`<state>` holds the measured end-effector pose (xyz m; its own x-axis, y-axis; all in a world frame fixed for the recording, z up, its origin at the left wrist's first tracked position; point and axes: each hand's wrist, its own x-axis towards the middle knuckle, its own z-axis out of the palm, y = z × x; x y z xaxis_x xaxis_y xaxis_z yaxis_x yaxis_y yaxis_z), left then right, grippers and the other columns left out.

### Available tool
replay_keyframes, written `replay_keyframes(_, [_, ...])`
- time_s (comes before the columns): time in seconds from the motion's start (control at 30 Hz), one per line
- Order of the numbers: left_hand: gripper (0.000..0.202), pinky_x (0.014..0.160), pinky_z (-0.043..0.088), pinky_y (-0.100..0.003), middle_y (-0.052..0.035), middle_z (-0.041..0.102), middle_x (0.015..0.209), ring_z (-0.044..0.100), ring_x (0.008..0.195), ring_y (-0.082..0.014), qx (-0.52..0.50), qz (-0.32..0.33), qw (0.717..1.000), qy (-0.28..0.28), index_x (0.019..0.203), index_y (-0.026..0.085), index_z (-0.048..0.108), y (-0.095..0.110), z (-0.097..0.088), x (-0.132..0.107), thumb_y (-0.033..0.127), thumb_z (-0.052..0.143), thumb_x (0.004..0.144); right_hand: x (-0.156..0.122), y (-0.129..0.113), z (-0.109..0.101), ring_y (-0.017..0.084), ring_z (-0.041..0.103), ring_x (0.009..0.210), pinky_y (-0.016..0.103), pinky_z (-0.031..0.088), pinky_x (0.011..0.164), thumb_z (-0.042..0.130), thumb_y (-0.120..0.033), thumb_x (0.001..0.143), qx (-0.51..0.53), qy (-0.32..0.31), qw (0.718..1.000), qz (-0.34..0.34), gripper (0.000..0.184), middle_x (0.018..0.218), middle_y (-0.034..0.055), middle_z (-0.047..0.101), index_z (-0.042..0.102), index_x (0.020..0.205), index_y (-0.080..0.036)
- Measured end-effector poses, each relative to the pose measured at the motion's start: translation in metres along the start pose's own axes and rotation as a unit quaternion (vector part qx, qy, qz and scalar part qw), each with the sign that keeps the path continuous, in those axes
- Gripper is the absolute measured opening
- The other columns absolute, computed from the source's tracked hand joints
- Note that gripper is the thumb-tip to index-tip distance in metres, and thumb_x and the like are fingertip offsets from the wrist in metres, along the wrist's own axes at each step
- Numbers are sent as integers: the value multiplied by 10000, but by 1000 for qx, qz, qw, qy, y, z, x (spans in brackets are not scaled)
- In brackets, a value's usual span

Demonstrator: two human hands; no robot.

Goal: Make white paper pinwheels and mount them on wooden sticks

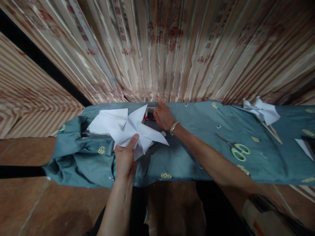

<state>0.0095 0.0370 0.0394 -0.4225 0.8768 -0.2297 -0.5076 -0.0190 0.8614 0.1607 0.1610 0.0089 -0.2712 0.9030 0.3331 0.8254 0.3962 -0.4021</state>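
Note:
My left hand [126, 156] is closed on a white folded-paper pinwheel [137, 128], its thumb pressed flat near the centre of the blades. Just to the right, my right hand [163, 116], with a bracelet on the wrist, is beside a small open container [150, 109] with dark and red contents. One finger of that hand points away from me while the others curl in. Whatever those curled fingers may hold is hidden. Under and behind the pinwheel lie white paper sheets [108, 120], partly covered by it.
A blue-green patterned cloth [192, 164] covers the narrow table. To the right lie scissors with light green handles [240, 151] and another white pinwheel [262, 109] with sticks [272, 132]. A pleated curtain [167, 49] hangs along the far edge. Paper [304, 148] sits at the right edge.

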Motion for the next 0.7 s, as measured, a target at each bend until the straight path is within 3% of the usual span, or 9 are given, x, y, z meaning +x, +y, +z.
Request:
replay_keyframes(0.1, [407,864,563,-299,-88,766,967,721,918,-220,5,0,1000,-5,931,141,737,-1,3,-2,164,851,541,-21,16,-9,255,323,1423,431,315,1116,469,-164,885,86,30,995,44,164,1439,190,466,631,867,-146])
replay_keyframes(0.2, [399,890,556,-319,-96,764,960,717,947,-232,4,-8,1000,-10,920,135,735,-3,7,-5,150,846,536,-44,34,-18,225,433,1357,401,395,1050,481,-241,902,154,26,986,66,170,1191,129,652,624,835,-181])
replay_keyframes(0.27, [419,900,554,-330,-92,763,959,718,947,-233,4,-9,1000,-12,934,138,732,-4,8,-6,148,850,532,-56,42,-21,224,479,1318,395,421,1018,484,-251,903,161,20,984,76,182,1042,96,700,634,823,-187])
replay_keyframes(0.33, [438,902,556,-339,-87,766,956,720,935,-236,5,-7,1000,-10,943,140,731,-5,9,-6,157,859,525,-59,44,-22,231,499,1295,410,419,1018,505,-229,885,157,20,984,81,161,1025,85,707,655,839,-190])
replay_keyframes(0.5, [419,921,549,-346,-74,772,929,715,956,-245,13,-9,1000,-5,932,146,737,-4,8,-5,179,860,532,-31,24,-20,233,448,1318,401,327,1104,564,-157,846,117,16,991,58,179,1345,151,554,707,954,-155])
replay_keyframes(0.6, [408,929,543,-338,-67,773,916,714,960,-237,12,-11,1000,-6,921,146,743,-3,7,-4,181,858,531,-4,4,-17,252,370,1363,403,274,1134,557,-142,855,67,-22,997,23,200,1397,161,501,730,955,-136])
replay_keyframes(0.7, [395,898,557,-334,-72,771,948,720,926,-226,12,-14,1000,-3,922,155,746,-2,7,-3,177,853,542,17,-9,-12,300,302,1378,447,324,1087,519,-152,871,-60,-88,994,-12,232,1401,175,481,733,951,-112])
